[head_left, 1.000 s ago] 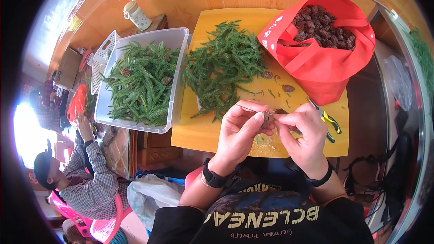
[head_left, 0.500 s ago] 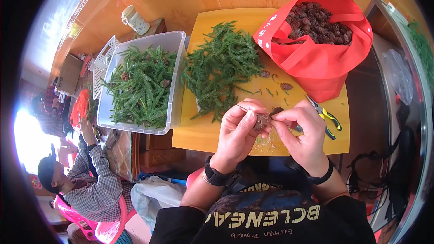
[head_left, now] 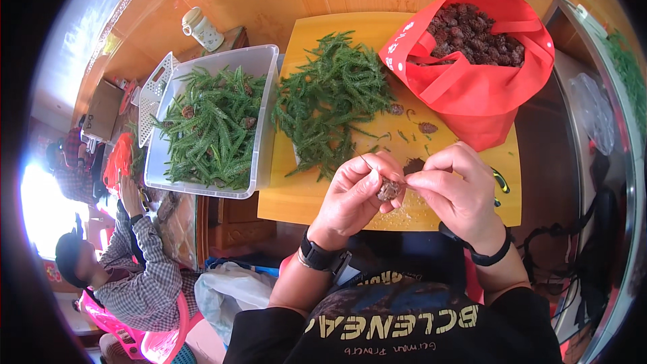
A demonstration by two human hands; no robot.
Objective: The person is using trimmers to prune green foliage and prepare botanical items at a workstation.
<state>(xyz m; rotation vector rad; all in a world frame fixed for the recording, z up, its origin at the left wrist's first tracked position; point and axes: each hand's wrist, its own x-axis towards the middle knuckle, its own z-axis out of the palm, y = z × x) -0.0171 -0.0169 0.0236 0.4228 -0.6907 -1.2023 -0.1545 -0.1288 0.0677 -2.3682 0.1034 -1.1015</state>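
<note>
My left hand (head_left: 347,203) is closed on a small brown pine cone (head_left: 389,190), held between thumb and fingers above the table's near edge. From the fingers of that hand a thin dark wire or stem (head_left: 367,161) sticks out to the upper left. My right hand (head_left: 459,192) is pinched shut right beside the cone, fingertips almost touching it; whatever is between them is too small to make out. Behind the hands lies a dark brown clump (head_left: 413,165). Yellow-and-black plier handles (head_left: 501,182) show past my right hand, which hides the rest.
Green artificial sprigs (head_left: 330,101) cover the yellow table's (head_left: 290,209) left part. A clear bin (head_left: 266,114) of sprigs with cones stands left. At the back right is a red bag (head_left: 465,104) full of pine cones. Another person (head_left: 145,276) sits at far left.
My right hand has shifted slightly up and right, now covering most of the pliers. The cone has turned a little in my left hand, its paler end showing more.
</note>
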